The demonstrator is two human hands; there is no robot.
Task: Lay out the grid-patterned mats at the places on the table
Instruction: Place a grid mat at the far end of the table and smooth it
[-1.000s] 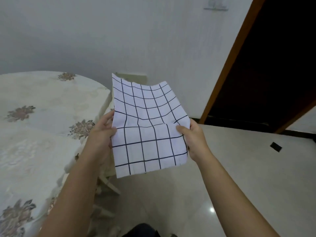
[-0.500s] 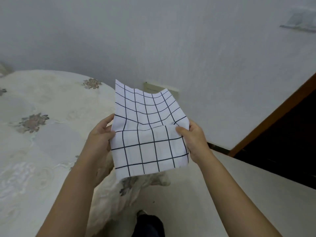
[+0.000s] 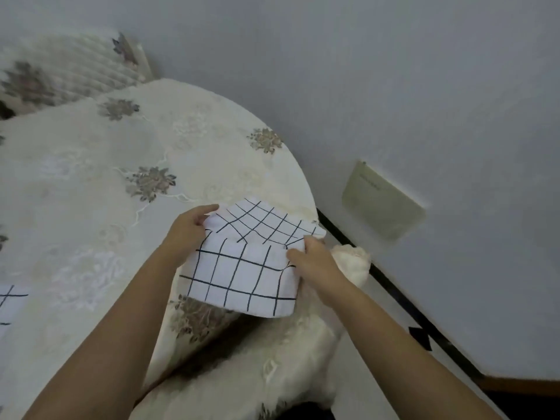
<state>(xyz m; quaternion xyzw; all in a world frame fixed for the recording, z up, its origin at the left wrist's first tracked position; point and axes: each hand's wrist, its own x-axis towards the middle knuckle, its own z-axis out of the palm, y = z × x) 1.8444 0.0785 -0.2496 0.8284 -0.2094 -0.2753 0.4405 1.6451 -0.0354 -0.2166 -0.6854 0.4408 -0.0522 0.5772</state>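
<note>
Fingers (image 3: pixel 206 212) of the left hand (image 3: pixel 188 234) and of the right hand (image 3: pixel 312 262) pinch opposite side edges of a grid-patterned mat (image 3: pixel 242 274), which is creased between them and held over the rim of the round worktop (image 3: pixel 91 192). Step in hand: bringing it to a place. The next move probably calls for lowering it and spreading it flat. A second mat (image 3: pixel 10 301) lies at far left

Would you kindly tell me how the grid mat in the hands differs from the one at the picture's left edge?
The held mat is gripped by the left hand and right hand; the laid mat rests untouched on the table. The held mat is creased across its middle; the laid mat lies flat. The held mat shows nearly whole; the laid mat is cut by the frame. Both are white with black grid lines.
</note>
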